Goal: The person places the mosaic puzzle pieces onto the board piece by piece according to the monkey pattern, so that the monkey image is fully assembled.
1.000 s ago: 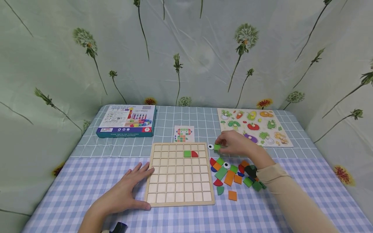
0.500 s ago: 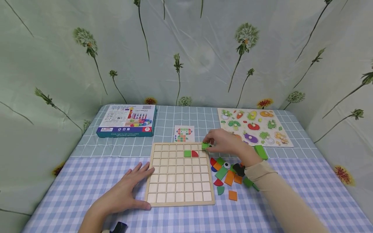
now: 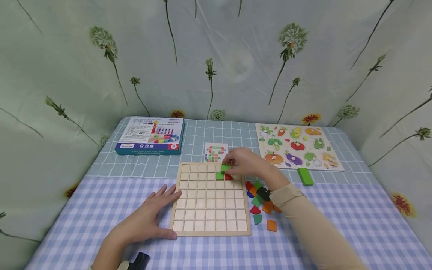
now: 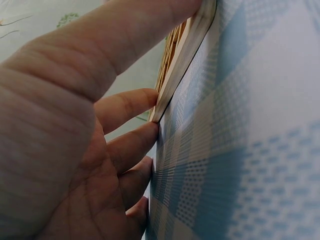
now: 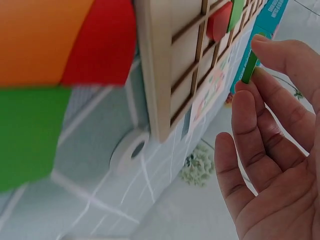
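Observation:
My right hand pinches a small green square tile between thumb and fingertips, over the top rows of a wooden grid board. On the board, in the second row, lie another green square tile and a red quarter-circle tile, partly hidden by the fingers in the head view. My left hand lies spread at the board's left side, thumb and fingertips touching its edge. Behind the board lies a pattern card, its right side close to my right hand.
Several loose coloured tiles lie right of the board, partly under my right wrist. A white eye disc sits by the board's edge. Farther back are a boxed toy, a vegetable puzzle board and a green block.
My right hand has carried the green tile leftward from beside the board to above its top rows. The left hand stays at the board's edge. The head view has shifted slightly.

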A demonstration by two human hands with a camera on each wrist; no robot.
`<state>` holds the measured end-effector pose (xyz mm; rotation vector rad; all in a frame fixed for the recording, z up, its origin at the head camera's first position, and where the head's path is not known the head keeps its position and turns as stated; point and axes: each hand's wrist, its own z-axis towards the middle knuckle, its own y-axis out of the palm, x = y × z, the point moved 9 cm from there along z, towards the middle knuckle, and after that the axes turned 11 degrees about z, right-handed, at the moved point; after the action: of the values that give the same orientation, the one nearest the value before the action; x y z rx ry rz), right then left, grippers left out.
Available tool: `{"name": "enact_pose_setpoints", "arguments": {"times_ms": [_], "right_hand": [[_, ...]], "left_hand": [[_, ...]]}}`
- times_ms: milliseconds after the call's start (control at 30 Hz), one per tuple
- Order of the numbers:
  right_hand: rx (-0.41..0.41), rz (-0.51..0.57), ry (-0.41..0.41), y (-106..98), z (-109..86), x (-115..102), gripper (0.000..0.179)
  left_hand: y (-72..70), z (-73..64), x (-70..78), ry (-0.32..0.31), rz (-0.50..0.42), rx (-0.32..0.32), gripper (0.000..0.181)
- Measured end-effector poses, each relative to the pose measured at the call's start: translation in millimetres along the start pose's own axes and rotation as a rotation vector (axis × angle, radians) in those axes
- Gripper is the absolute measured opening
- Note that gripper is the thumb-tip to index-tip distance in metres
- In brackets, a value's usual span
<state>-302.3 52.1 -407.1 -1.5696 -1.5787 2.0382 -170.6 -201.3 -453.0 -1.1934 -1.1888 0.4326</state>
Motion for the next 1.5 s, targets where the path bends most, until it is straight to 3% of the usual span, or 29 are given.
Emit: {"name": "enact_pose_setpoints", "arguments": {"times_ms": [433, 1167, 1500], "right_hand": [[-0.066, -0.034, -0.126, 24, 20.1, -17, 0.022], [-0.132, -0.037, -0.079, 39, 28.0, -27, 0.023], [-0.134, -0.059, -0.109, 38, 30.5, -33, 0.020]], "left_hand": [[0.2, 1.2, -1.1, 0.001, 0.003, 0.006, 0.116], [0.9, 1.9, -0.1, -0.011, 0.006, -0.006, 0.117], [0.0, 2.3, 0.0, -0.009, 0.004, -0.001, 0.116]]}}
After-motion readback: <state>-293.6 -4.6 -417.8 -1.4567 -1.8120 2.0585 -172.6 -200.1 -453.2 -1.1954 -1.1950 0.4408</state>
